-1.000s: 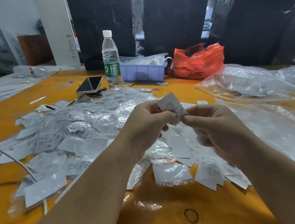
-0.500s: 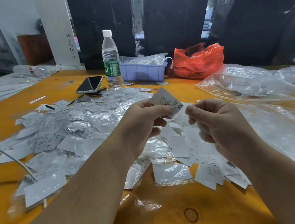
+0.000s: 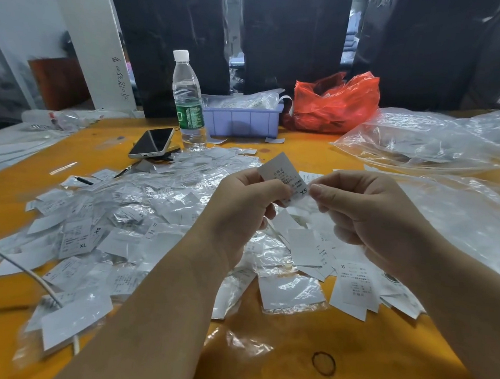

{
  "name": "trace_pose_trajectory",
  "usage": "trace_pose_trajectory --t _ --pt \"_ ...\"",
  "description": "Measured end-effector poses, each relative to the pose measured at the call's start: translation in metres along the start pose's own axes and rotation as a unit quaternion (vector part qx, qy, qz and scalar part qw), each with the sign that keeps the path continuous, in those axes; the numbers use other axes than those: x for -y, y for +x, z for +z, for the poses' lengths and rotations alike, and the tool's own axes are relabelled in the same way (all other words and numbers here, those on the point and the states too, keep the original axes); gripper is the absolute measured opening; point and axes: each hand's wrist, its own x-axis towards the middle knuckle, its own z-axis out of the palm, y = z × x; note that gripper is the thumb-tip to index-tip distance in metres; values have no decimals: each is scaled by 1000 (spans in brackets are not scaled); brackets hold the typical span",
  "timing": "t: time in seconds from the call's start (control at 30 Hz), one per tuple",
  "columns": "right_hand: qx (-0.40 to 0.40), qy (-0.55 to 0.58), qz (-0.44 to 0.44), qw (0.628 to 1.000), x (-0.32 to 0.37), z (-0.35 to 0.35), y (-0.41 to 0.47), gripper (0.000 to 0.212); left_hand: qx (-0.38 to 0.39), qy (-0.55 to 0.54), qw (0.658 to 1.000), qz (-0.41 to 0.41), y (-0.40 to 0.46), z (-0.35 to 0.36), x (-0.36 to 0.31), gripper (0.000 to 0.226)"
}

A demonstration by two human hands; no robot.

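The left hand (image 3: pixel 241 206) is pinching the XS tag (image 3: pixel 283 174), holding it up over the tag pile (image 3: pixel 139 210) on the surface (image 3: pixel 378 364). The right hand (image 3: pixel 360 210), apart a moment ago, is pinching the tag's 3 o'clock edge again, probably to sort it.

Head camera looks forward and down, close over the table (image 3: pixel 258 369).

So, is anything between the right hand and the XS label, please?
Nothing visible does: the right hand has its fingertips right at the edge of the XS label, which the left hand pinches.
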Motion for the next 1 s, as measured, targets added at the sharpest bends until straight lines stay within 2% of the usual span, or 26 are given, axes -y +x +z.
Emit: trace_pose_trajectory --t 0.27,0.43,0.57,0.83,1.0 --pt "-25 -76 -50 996 -3 -2 0 8 -20 7 1000 5 -1 0 -2 14" --pt "-35 -154 -87 984 -5 -1 0 6 -10 21 1000 13 -2 2 -2 13" --pt "-35 -171 -91 980 -5 0 0 6 -3 31 999 19 -2 2 -2 12" --pt "-10 -135 -58 989 -4 0 -1 10 17 17 1000 -6 -2 2 0 11" --pt "1 -65 -12 998 -2 3 -3 10 42 1 999 -32 -3 3 1 10"
